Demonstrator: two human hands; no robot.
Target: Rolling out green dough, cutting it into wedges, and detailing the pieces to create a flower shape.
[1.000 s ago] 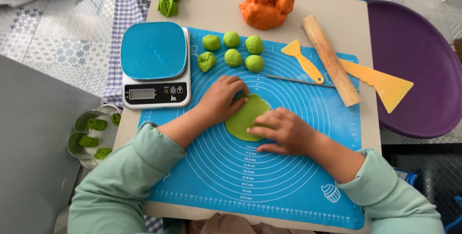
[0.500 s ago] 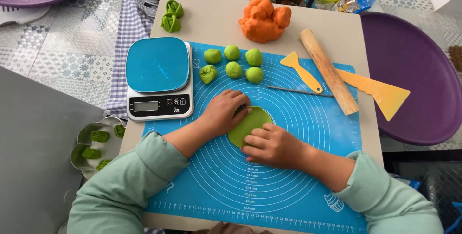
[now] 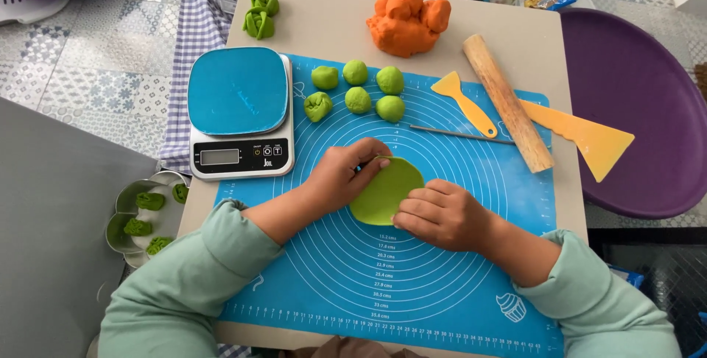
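Note:
A flat green dough disc [image 3: 384, 190] lies on the blue silicone mat [image 3: 456, 269] in the middle of the small table. My left hand [image 3: 342, 174] curls over the disc's left upper edge, fingertips pinching its rim. My right hand [image 3: 438, 214] presses its fingers on the disc's right lower edge. Several green dough balls [image 3: 359, 89] sit in a cluster beyond my hands.
A kitchen scale [image 3: 238, 111] with a blue platform stands left. An orange dough lump [image 3: 409, 20], a wooden rolling pin [image 3: 507, 102], a yellow spatula [image 3: 464, 102], a thin metal stick [image 3: 460, 134] and a yellow scraper [image 3: 582, 135] lie right. Shaped green pieces [image 3: 259, 12] at the back, more in metal moulds [image 3: 143, 214]. Purple tray [image 3: 641, 107].
My hands have shifted slightly on the disc; the left fingers now curl at its rim. The view has moved closer over the mat.

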